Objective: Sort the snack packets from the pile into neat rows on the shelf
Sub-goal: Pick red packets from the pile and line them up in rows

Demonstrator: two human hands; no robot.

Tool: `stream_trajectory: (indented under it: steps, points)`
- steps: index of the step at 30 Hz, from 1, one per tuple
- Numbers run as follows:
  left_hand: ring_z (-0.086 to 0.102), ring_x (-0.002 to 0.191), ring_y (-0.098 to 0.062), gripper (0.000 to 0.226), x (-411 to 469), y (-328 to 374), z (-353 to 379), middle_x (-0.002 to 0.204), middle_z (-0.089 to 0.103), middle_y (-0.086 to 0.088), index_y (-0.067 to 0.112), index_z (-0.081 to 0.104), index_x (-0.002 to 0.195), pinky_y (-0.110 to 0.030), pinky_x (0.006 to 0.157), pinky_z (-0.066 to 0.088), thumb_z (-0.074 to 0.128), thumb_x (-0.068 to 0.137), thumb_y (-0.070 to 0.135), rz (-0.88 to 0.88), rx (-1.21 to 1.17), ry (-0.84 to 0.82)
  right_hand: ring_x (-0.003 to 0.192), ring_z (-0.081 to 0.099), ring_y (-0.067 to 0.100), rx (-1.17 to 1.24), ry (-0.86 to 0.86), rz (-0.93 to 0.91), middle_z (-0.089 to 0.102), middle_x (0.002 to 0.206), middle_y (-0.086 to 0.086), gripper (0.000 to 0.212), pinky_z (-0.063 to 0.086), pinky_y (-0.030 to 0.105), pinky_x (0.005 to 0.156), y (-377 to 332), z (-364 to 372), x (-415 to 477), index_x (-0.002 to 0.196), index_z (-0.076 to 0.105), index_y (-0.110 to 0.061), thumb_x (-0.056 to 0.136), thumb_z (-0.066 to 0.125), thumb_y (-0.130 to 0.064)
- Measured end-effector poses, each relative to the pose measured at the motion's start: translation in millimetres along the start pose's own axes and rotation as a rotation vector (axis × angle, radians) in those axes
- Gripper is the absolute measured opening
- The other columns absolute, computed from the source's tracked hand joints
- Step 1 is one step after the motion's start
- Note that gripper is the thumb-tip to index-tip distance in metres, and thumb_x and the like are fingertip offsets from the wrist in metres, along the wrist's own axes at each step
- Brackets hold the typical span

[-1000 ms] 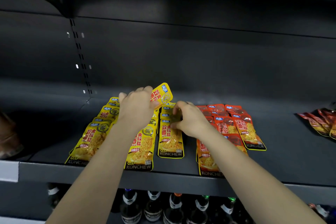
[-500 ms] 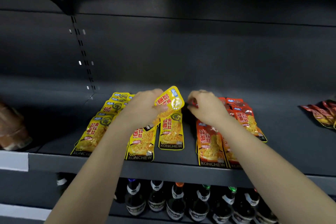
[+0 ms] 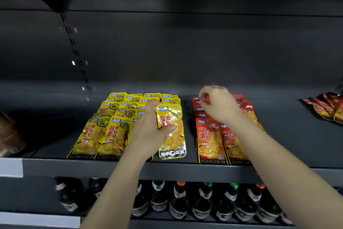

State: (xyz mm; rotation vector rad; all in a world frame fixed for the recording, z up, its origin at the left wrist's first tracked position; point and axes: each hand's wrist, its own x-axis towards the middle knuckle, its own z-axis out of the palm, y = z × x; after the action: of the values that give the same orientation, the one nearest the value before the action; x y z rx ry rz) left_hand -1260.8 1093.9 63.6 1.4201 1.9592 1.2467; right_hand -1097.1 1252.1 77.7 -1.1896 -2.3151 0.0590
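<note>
Yellow packet (image 3: 171,132) in the left hand (image 3: 148,134): thumb across its face, fingers curled behind it, its lower end with the KONCHEW print reaching the front edge of the shelf (image 3: 167,171). It sits at the right end of the yellow rows (image 3: 109,128), which run in overlapping lines from the front edge back toward the rear wall. Just right of a bare strip lie the orange-red rows (image 3: 210,136), also front to back. The right hand (image 3: 218,107) is over their rear part, fingers curled and pinching the top of an orange-red packet (image 3: 205,97) — blurred there. Dark red packets (image 3: 326,107) lie well apart near the shelf's right end. Bottles (image 3: 178,201) stand below the shelf.
</note>
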Motion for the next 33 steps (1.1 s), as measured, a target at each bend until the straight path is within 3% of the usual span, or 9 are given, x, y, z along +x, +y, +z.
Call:
stream_trajectory:
  steps: [2, 4, 7, 12, 17, 20, 26, 33]
  points:
    - [0.062, 0.085, -0.018, 0.066, -0.8, -0.6, 1.7, 0.087, 0.059, 0.014, 0.028, 0.036, 0.133, -0.046, 0.089, 0.050, 0.076, 0.081, 0.020, 0.019, 0.022, -0.029, 0.101, 0.056, 0.026, -0.003, 0.003, 0.006, 0.065, 0.098, 0.002, 0.009, 0.049, 0.034, 0.081, 2.0, 0.2, -0.9, 0.095, 0.063, -0.021, 0.086, 0.060, -0.021]
    - [0.062, 0.101, -0.021, 0.071, -1.0, -0.8, 1.7, 0.106, 0.064, 0.007, 0.028, 0.035, 0.138, -0.045, 0.093, 0.049, 0.076, 0.081, 0.022, 0.040, 0.072, -0.080, 0.102, 0.056, 0.025, -0.009, 0.003, 0.013, 0.065, 0.099, 0.001, 0.009, 0.048, 0.032, 0.079, 2.7, 0.7, -2.2, 0.096, 0.063, -0.021, 0.087, 0.061, -0.021]
    - [0.051, 0.123, -0.027, 0.078, 0.6, -1.7, 2.3, 0.132, 0.055, -0.007, 0.029, 0.031, 0.145, -0.045, 0.104, 0.040, 0.076, 0.081, 0.028, 0.027, 0.214, -0.093, 0.104, 0.055, 0.024, -0.015, 0.000, 0.021, 0.065, 0.101, 0.001, 0.010, 0.048, 0.031, 0.080, 2.1, 1.3, -3.4, 0.098, 0.063, -0.020, 0.088, 0.060, -0.021]
    - [0.049, 0.119, -0.023, 0.072, 1.5, -1.2, 4.1, 0.113, 0.062, -0.001, 0.028, 0.034, 0.139, -0.046, 0.108, 0.025, 0.073, 0.080, 0.041, 0.042, 0.495, -0.025, 0.107, 0.054, 0.023, -0.019, -0.007, 0.029, 0.065, 0.105, 0.001, 0.012, 0.051, 0.035, 0.083, 1.0, 1.3, -5.2, 0.100, 0.063, -0.020, 0.089, 0.060, -0.022]
    - [0.034, 0.125, -0.021, 0.078, 2.6, 2.9, 5.5, 0.130, 0.043, 0.005, 0.032, 0.035, 0.132, -0.039, 0.098, 0.026, 0.078, 0.070, 0.050, 0.069, 0.699, 0.065, 0.107, 0.055, 0.023, -0.012, -0.001, 0.041, 0.065, 0.104, 0.001, 0.011, 0.050, 0.036, 0.089, 4.2, 0.6, -5.4, 0.099, 0.062, -0.021, 0.088, 0.061, -0.022]
    - [0.032, 0.125, -0.021, 0.079, 5.1, 6.6, 5.9, 0.130, 0.036, 0.005, 0.035, 0.035, 0.131, -0.039, 0.098, 0.025, 0.079, 0.068, 0.050, 0.100, 0.726, 0.096, 0.108, 0.054, 0.023, -0.012, 0.000, 0.046, 0.065, 0.105, 0.000, 0.013, 0.048, 0.035, 0.087, 8.3, -2.4, -6.4, 0.101, 0.063, -0.021, 0.089, 0.061, -0.022]
    - [0.040, 0.122, -0.022, 0.047, 25.6, 25.4, 19.4, 0.128, 0.046, 0.004, 0.032, 0.044, 0.128, -0.040, 0.094, 0.026, 0.060, 0.087, 0.048, 0.208, 0.734, 0.152, 0.108, 0.053, 0.026, -0.021, 0.013, 0.068, 0.064, 0.106, 0.003, 0.016, 0.047, 0.034, 0.083, 26.2, -15.6, -13.2, 0.103, 0.062, -0.020, 0.087, 0.061, -0.023]
    - [0.042, 0.118, -0.022, 0.036, 50.1, 80.7, 82.3, 0.126, 0.046, 0.005, 0.031, 0.046, 0.126, -0.040, 0.093, 0.026, 0.054, 0.092, 0.040, 0.439, 0.814, 0.129, 0.110, 0.052, 0.030, -0.042, -0.018, 0.124, 0.062, 0.108, 0.004, 0.023, 0.048, 0.039, 0.088, 79.9, -43.8, -30.8, 0.108, 0.061, -0.021, 0.085, 0.057, -0.024]
